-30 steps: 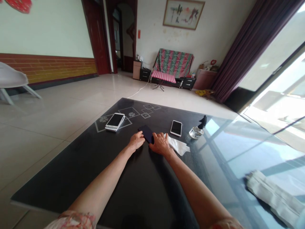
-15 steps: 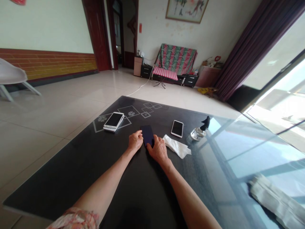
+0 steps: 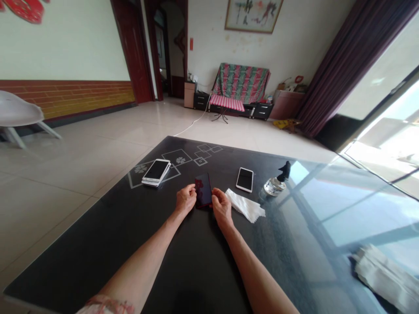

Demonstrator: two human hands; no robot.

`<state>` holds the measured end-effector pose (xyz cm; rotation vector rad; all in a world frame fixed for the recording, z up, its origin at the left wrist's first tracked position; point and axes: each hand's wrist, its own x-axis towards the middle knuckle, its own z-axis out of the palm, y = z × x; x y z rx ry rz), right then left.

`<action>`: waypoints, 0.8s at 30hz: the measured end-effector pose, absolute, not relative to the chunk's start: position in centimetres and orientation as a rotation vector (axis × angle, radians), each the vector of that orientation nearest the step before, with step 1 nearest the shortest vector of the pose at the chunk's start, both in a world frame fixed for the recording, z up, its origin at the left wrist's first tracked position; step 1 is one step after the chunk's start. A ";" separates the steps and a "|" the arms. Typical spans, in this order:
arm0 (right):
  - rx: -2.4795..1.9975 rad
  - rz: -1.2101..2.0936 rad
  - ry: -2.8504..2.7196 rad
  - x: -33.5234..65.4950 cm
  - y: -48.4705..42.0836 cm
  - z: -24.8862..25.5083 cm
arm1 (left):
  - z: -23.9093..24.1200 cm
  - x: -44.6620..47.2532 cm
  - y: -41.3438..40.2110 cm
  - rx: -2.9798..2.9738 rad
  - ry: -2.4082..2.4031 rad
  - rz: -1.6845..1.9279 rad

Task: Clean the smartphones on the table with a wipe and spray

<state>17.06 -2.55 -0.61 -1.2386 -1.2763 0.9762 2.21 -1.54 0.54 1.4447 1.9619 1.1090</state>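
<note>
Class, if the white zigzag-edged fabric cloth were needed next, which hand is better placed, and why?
Probably the right hand: it is beside the cloth, while the left hand is beyond the dark, red-edged phone.

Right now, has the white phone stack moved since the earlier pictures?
No: the phone stack lies in the same place against the printed squares on the table.

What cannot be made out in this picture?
- Head view: far side of dark phone, hidden by its near face.
- Head view: most of lower phone, covered by upper phone.
- Head view: top of wall picture, cut by upper edge.
- Head view: marking on spray bottle, too small.
</note>
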 end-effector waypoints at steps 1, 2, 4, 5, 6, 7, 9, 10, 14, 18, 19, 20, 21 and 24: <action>-1.214 1.026 -1.244 17.0 -2.6 -0.6 | 0.5 2.2 -1.5 1.443 1.960 1.110; -1.193 1.068 -1.215 17.0 -2.6 -0.6 | 0.5 2.2 -1.5 1.443 1.958 1.114; -1.161 1.120 -1.178 16.9 -2.7 -0.5 | 0.4 2.1 -1.5 1.448 1.953 1.122; -1.152 1.135 -1.172 16.9 -2.7 -0.5 | 0.4 2.0 -1.6 1.452 1.952 1.121; -1.148 1.144 -1.172 16.9 -2.7 -0.5 | 0.3 2.0 -1.6 1.459 1.951 1.117; -1.150 1.145 -1.176 16.8 -2.6 -0.6 | 0.3 2.0 -1.6 1.470 1.952 1.111; -1.169 1.124 -1.181 16.7 -2.6 -0.5 | 0.4 2.0 -1.8 1.506 1.979 1.099; -1.183 1.105 -1.178 16.6 -2.5 -0.5 | 0.4 2.1 -1.8 1.532 2.007 1.094; -1.212 1.064 -1.163 16.4 -2.6 -0.3 | 0.9 2.0 -1.7 1.647 2.120 1.002; -1.206 1.071 -1.137 16.4 -3.0 -0.1 | 1.5 1.6 -1.8 1.700 2.052 0.822; -1.210 1.071 -1.127 16.4 -3.0 0.0 | 1.6 1.4 -1.8 1.657 2.021 0.798; -1.212 1.073 -1.118 16.3 -3.1 0.1 | 1.8 1.3 -2.0 1.590 1.988 0.794; -1.208 1.078 -1.109 16.3 -3.1 0.2 | 1.9 1.2 -2.0 1.504 1.953 0.811; -1.164 1.094 -1.085 16.6 -2.6 0.8 | 2.8 1.5 -1.8 1.277 1.835 0.963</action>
